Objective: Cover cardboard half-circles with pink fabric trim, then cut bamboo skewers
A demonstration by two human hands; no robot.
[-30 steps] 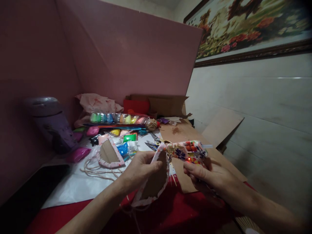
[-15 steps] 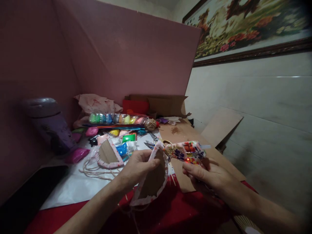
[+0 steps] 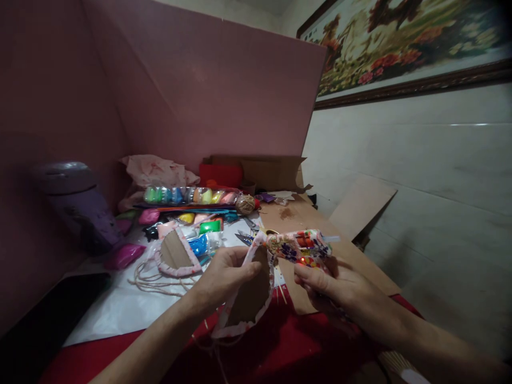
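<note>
pink-edged cardboard panel [image 3: 252,298] sits pinched in your left hand [image 3: 226,272]: thumb on the bare brown face, the other fingers behind it, mostly out of sight. your right hand [image 3: 336,280] is wrapped around the flower-patterned glue gun [image 3: 298,246], thumb along its near side; whether a finger presses the trigger, cannot tell. red lamp lit on the gun.

contact zone: the gun's nozzle is at the panel's top corner, on the covered rim. touching or just short of it, cannot tell; no glue visible at this size. a clear glue stick [image 3: 331,239] juts from the gun's rear.

change over the last second: hardly any. panel, nozzle and both grips keep the same arrangement; the whole view has slid slightly sideways, so probably your head turned a little. reading: a steady hold at that one corner, with the work there apparently unfinished.

further out: a second panel [image 3: 176,253], also pink-edged, lies to the left on the white sheet [image 3: 100,314], loose twine [image 3: 154,285] beside it. scissors [image 3: 243,238] lie just beyond your left hand, thin sticks [image 3: 282,293] between your hands. behind: clay packets [image 3: 210,227], a twine ball [image 3: 245,204]. red cloth [image 3: 288,352] shows below your hands
</note>
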